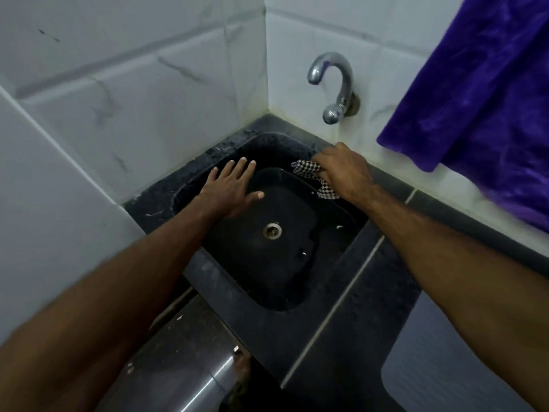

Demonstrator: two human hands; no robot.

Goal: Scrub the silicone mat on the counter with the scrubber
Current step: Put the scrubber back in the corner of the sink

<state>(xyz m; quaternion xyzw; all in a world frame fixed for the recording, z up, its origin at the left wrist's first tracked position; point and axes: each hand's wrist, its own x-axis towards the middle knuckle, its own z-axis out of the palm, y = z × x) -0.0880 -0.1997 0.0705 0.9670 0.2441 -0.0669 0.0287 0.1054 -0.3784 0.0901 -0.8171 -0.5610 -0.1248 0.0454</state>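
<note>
While both of my bare forearms reached forward from the bottom of the view, the dark speckled stone worktop [341,316] lay nearest to me, with a pale joint line running across it. Set into that worktop was the black rectangular sink [267,263], its round metal drain [272,230] showing near the middle of the floor.

Further in, my left hand [230,190] lay flat with its fingers straight and fanned apart, the palm pressing on the sink's left inner edge and the thumb pointing toward the middle of the basin. A black sheet with a rounded corner, which looked like the silicone mat [282,185], seemed to lie under that hand in the back part of the basin; against the black sink I could not tell its outline for certain.

To the right, my right hand [341,171] was curled tight around a black-and-white checkered scrubber cloth [306,169], which bunched out from under my fingers at the sink's back right edge.

Beyond that, a curved chrome tap [334,84] stood out from the white marbled wall tiles [133,93], and a deep purple velvety towel [481,93] hung at the far right.
</note>
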